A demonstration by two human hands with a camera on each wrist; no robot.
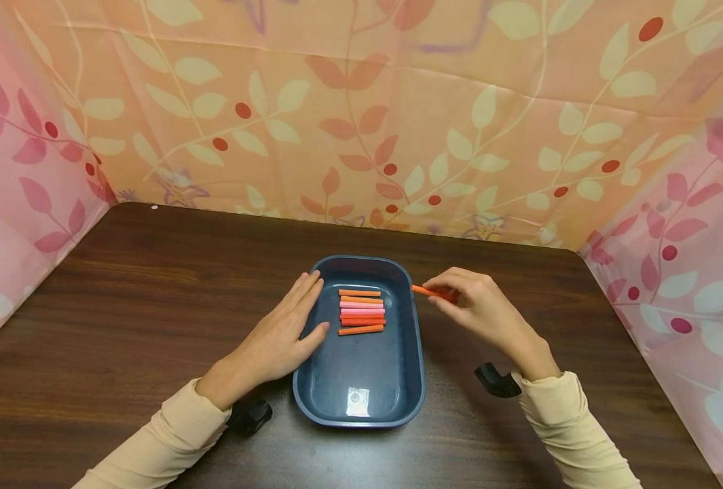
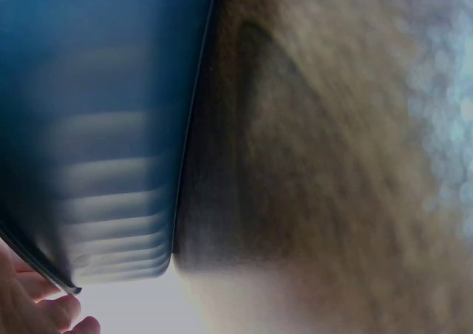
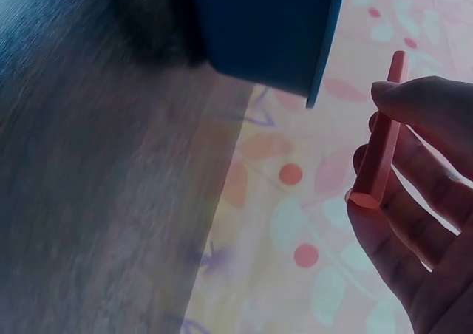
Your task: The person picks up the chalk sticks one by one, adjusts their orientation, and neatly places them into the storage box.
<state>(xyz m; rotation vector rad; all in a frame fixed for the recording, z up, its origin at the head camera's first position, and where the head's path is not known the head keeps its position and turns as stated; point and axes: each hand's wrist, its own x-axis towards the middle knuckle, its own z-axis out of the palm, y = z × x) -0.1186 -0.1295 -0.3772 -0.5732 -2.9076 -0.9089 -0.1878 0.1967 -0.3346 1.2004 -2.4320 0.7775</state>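
Note:
A dark blue plastic tray (image 1: 367, 394) lies on the table with several short sticks in a row inside it. From far to near they are orange (image 1: 360, 293), pink (image 1: 362, 308), red (image 1: 362, 319) and orange (image 1: 361, 330) again. My left hand (image 1: 275, 336) rests on the tray's left rim, fingers fairly straight, thumb over the inside. Just outside the right rim, my right hand (image 1: 480, 302) pinches an orange-red faceted stick (image 3: 382, 138) between thumb and fingertips; the right wrist view shows its cut end. In the left wrist view only fingertips (image 2: 63, 312) show past the tray wall.
The dark wooden table (image 1: 153, 305) extends to both sides of the tray. A floral curtain (image 1: 349, 122) hangs behind it and at its sides. Black wrist mounts (image 1: 497, 380) sit below both wrists, and a white spot (image 1: 155, 207) marks the far left edge.

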